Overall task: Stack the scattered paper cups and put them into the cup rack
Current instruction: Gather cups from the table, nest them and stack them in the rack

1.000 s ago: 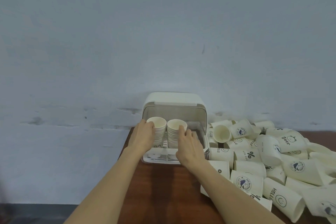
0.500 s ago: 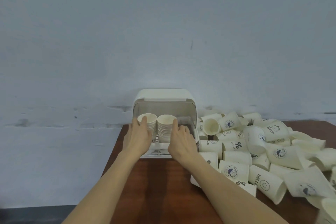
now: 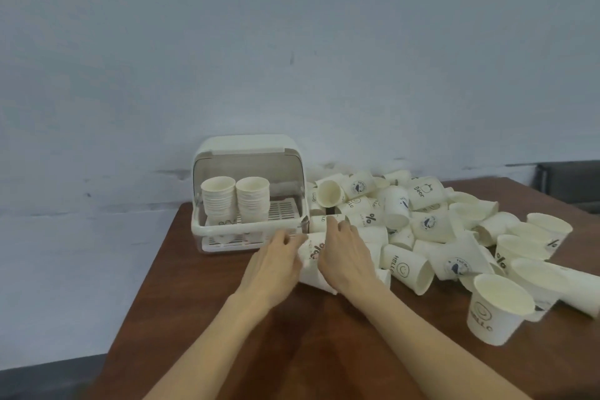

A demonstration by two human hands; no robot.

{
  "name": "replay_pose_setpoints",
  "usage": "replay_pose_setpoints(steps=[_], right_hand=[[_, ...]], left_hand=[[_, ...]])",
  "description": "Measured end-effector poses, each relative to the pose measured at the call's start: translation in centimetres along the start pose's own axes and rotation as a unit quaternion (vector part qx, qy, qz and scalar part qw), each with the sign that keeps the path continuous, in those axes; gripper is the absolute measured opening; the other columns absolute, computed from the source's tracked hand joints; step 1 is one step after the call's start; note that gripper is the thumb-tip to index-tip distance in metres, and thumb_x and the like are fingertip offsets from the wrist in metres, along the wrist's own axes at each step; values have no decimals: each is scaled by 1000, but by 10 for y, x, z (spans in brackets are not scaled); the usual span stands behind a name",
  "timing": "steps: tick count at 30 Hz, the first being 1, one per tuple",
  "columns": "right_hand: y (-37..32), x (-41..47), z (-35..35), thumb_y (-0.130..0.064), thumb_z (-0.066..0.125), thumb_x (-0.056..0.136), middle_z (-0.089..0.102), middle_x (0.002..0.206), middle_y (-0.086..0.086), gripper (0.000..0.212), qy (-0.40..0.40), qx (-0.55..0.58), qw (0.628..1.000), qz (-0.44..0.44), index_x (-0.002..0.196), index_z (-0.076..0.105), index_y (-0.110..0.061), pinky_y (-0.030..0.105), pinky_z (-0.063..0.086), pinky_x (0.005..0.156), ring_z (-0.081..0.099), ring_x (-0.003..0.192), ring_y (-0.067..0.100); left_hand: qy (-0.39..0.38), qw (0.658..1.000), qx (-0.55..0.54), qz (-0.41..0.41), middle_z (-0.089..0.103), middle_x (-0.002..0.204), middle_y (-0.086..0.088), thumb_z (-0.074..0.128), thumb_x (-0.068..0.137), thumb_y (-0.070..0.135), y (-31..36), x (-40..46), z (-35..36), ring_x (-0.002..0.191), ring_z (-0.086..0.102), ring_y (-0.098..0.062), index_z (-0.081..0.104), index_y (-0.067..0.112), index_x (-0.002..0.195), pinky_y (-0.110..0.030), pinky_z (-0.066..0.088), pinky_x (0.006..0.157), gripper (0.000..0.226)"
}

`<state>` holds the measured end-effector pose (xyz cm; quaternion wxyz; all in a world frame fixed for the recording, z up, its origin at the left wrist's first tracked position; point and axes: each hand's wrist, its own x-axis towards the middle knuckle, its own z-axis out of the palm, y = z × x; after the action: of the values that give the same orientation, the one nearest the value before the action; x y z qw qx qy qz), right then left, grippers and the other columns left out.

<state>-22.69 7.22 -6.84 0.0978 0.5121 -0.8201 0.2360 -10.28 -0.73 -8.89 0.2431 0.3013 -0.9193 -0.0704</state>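
hands: left (image 3: 274, 265) and right (image 3: 345, 256) both grasping a tipped "%" cup (image 3: 313, 250) | rack (image 3: 248, 195): left tabletop (image 3: 201, 318) edge, two stacks (image 3: 235, 200) inside (right half open) | loose cups (image 3: 454, 230): piled rightward | bare wood near front

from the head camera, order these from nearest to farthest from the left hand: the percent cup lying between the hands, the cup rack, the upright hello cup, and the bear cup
1. Percent cup: right at the left hand's fingers, between both hands.
2. Cup rack: just beyond, slightly left.
3 and 4. Bear cup, far back in the pile, and upright hello cup, near right edge: both far off to the right, too close to call.
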Motion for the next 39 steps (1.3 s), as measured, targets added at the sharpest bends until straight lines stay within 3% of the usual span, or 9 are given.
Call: replay_pose_setpoints(steps=[6,12,19,22,24,27,29,34,39], right_hand=[[40,-49,-18,-10,44,85,50,119,8,46,18,-43,998,34,130,40,-11,33,39,87,44,108,26],[59,-74,-24,-5,47,82,51,119,8,50,41,-42,997,47,131,44,-9,34,40,92,43,111,27],[65,-80,-19,1,51,79,47,125,8,59,31,-22,998,50,136,41,-8,32,43,92,40,118,25],[65,-83,-15,-10,75,67,58,100,15,47,64,-88,989,103,109,58,-1,41,49,75,54,94,34],[60,-86,-17,-25,79,67,58,91,15,40,61,-110,981,150,95,59,-3,41,48,71,56,88,34],[58,-90,-17,-41,56,87,56,106,10,37,53,-98,973,201,105,55,-8,35,44,81,53,102,28],[58,-89,-15,-40,43,94,54,112,7,34,55,-71,975,202,110,52,-11,33,42,84,52,106,25],[51,-87,-9,-23,39,93,56,110,4,26,76,-1,984,164,115,51,-14,33,42,85,51,105,23],[36,-82,-12,-16,38,92,56,107,6,20,77,-44,989,118,101,56,-14,33,38,86,49,100,24]], left_hand=[[-86,987,78,111,39,114,-4,45,91,6,35,-12,11,105,45,-23,37,34,142,-33,39,66,59],[-108,976,172,82,37,130,-10,50,87,2,46,-14,11,116,43,-30,32,24,144,-39,43,80,64],[-70,972,216,63,46,122,-8,53,83,-3,48,-16,-4,116,46,-28,46,16,125,-36,39,82,46],[-61,970,227,56,48,122,-8,52,84,-3,40,-17,-9,115,47,-28,46,14,125,-36,39,85,45],[-60,969,236,53,48,123,-8,49,86,-3,34,-18,-9,117,46,-28,47,12,127,-36,38,88,44],[-59,966,249,43,48,124,-8,48,87,0,27,-20,-9,117,46,-27,50,11,124,-35,38,89,39],[-57,967,244,38,49,123,-7,48,87,1,25,-21,-9,115,47,-27,51,13,123,-35,38,88,37],[-4,979,205,25,59,104,-4,70,77,11,19,-26,-13,94,60,-24,61,18,109,-32,46,74,34],[22,978,209,-4,58,115,-5,58,83,7,7,-29,-9,106,56,-25,55,16,123,-34,45,82,41]])
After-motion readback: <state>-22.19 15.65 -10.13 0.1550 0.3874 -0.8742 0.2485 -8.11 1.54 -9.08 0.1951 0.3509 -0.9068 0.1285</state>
